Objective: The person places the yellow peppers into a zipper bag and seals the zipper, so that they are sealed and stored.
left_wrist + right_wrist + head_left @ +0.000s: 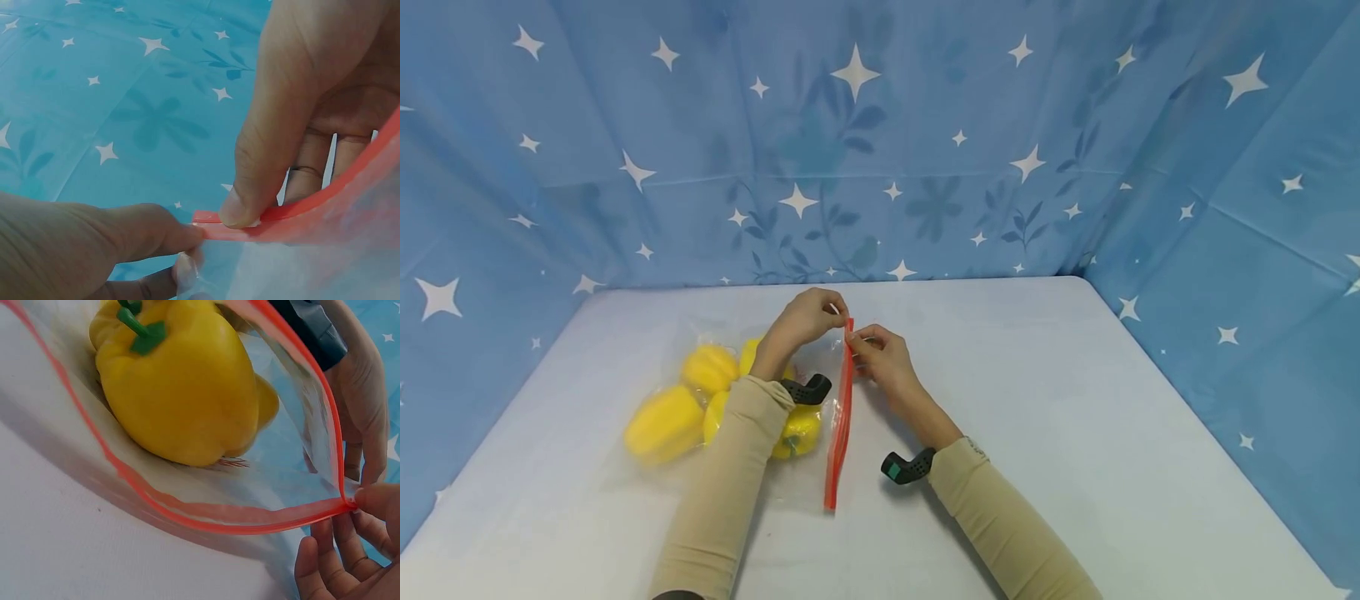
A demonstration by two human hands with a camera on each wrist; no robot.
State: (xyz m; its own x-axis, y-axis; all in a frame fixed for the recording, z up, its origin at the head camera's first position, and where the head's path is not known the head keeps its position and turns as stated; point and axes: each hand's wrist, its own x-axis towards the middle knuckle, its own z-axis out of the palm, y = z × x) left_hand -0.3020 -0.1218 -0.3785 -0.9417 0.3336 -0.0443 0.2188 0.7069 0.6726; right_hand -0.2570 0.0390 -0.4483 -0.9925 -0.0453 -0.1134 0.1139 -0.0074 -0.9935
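A clear zip bag (808, 492) with a red zip strip (841, 425) lies on the table, holding several yellow bell peppers (664, 423). My left hand (805, 321) pinches the far end of the strip. Close beside it, my right hand (883, 362) pinches the same strip between thumb and fingers. The left wrist view has the right thumb (250, 169) pressed on the red strip near its tip. In the right wrist view, the bag's red edges (250, 526) meet at the pinched corner and stand apart elsewhere, with a yellow pepper (181, 387) visible inside.
The white table (1075, 467) stretches out to the right of the bag. Blue star-patterned curtains (925, 108) hang behind it and at both sides. A black device (908, 467) sits on the right wrist, another (808, 389) on the left.
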